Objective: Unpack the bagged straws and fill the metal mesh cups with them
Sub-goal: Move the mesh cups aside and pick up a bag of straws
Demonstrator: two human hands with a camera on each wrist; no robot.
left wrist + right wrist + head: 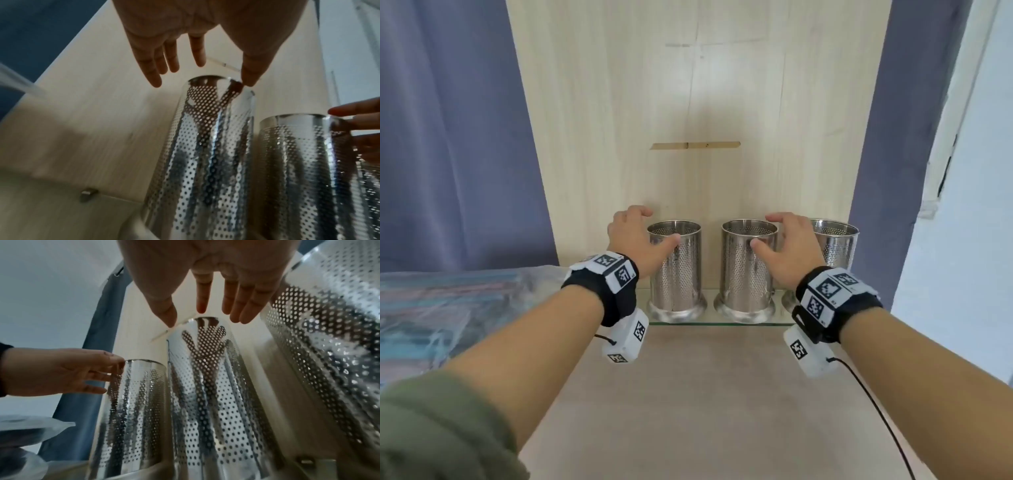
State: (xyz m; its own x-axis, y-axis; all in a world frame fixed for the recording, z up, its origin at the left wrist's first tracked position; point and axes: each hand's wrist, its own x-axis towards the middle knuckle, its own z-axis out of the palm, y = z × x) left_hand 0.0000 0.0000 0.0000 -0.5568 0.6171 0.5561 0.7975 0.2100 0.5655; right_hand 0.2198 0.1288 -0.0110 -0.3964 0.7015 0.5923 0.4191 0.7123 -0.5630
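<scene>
A pale wooden panel (619, 120) stands upright behind everything, with blue curtains (448, 137) on both sides of it. In front lies the beige worktop (705, 394). On the left edge of the worktop lies the clear bag of straws (431, 308), with coloured straws inside it. At the back edge of the worktop a glass shelf (712, 320) carries three metal mesh cups in one row. The left cup (676, 267), the middle cup (746, 267) and the right cup (835, 246) stand upright and look empty. The left hand (635, 240) is spread open around the left cup, and its thumb touches the cup wall near the rim. The right hand (789, 250) is open in the same way around the middle cup, thumb on the front wall, fingers between the middle and right cups. Neither hand grips yet.
</scene>
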